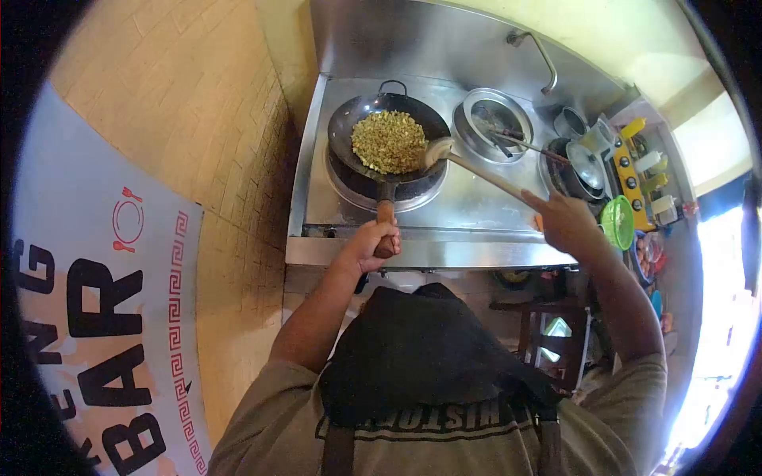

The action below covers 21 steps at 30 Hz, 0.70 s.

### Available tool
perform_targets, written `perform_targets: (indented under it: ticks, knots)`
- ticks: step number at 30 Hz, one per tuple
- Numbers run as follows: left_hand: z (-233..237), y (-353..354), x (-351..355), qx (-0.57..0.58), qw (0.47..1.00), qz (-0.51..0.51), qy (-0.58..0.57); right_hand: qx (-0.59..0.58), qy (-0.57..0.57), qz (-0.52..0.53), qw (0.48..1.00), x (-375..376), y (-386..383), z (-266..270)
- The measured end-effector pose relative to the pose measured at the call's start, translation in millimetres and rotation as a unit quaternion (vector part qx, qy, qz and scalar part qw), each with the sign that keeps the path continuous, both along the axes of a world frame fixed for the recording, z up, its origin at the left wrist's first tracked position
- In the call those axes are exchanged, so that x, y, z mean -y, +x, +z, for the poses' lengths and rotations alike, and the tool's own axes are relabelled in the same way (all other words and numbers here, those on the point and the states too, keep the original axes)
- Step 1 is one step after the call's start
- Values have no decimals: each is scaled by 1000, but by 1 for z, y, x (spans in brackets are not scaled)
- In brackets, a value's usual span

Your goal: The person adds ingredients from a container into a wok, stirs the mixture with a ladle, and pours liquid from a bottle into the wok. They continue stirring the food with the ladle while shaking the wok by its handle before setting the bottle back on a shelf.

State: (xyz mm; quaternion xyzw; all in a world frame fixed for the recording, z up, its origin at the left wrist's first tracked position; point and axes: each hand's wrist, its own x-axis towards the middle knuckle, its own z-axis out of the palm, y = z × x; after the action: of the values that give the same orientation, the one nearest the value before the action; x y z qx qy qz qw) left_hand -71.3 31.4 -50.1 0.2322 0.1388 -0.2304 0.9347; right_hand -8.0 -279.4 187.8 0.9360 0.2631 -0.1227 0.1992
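Note:
My left hand (371, 246) is wrapped round the wooden handle of a dark wok (343, 131), which sits over the left burner of a steel stove. Inside the wok lies a heap of fried rice (389, 141), yellow-brown with small pale and greenish bits. My right hand (567, 224) grips the long handle of a wok spatula (484, 174). The spatula's broad head rests at the right side of the rice, inside the wok's rim.
A round metal pot ring (496, 124) stands right of the wok. Farther right are a lidded pan (586, 165), a green basket (617, 222) and several bottles by a yellow panel (633, 178). A bent faucet (538, 59) projects from the steel backsplash. A tiled wall (238, 159) borders the left.

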Motion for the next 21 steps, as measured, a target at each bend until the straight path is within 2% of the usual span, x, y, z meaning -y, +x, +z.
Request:
perform_targets:
  ticks: [2,4,6,9,10,13,16,19,21]
  knots:
    - [-4,3,1,-2,1000,8,13,-19,-14,-19,1000,-13,1,-24]
    - [-11,0,3,-2,1000,-3,16,-33,81,-27,996,-18,29,-119]
    - [-18,0,0,14,1000,-13,7,-99,180,-131,970,-48,39,-132]
    - [-14,-6,0,-16,999,18,29,-51,396,-45,916,-31,44,-160]
    - [-20,-6,2,-14,999,19,26,-35,433,-68,898,-33,49,-167]
    - [-31,-4,4,-8,999,11,52,-26,462,-148,874,-68,89,-187]
    - [-25,-3,6,-20,995,9,102,-260,426,-271,823,-95,97,-162]
    - [-41,-3,5,1,997,17,69,-301,420,-241,822,-66,94,-128]
    - [-44,2,7,-11,995,19,98,-262,405,-192,855,-74,89,-126]
